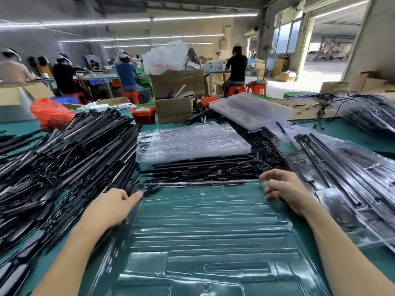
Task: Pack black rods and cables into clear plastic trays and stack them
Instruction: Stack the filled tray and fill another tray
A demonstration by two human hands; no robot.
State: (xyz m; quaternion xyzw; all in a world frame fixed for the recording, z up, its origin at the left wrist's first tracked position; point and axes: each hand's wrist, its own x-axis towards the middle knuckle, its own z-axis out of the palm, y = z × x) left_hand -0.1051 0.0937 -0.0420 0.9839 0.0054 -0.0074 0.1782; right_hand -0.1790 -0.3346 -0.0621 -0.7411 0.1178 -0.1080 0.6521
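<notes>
Clear tray (209,227), unlabelled, touched by straight-fingered left hand (111,207), gripped by right hand (282,189)

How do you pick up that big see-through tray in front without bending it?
Probably by its two far corners, one from each side. The clear tray lies flat, wide and thin, so one hand would flex it. The left hand and right hand are already there.
</notes>
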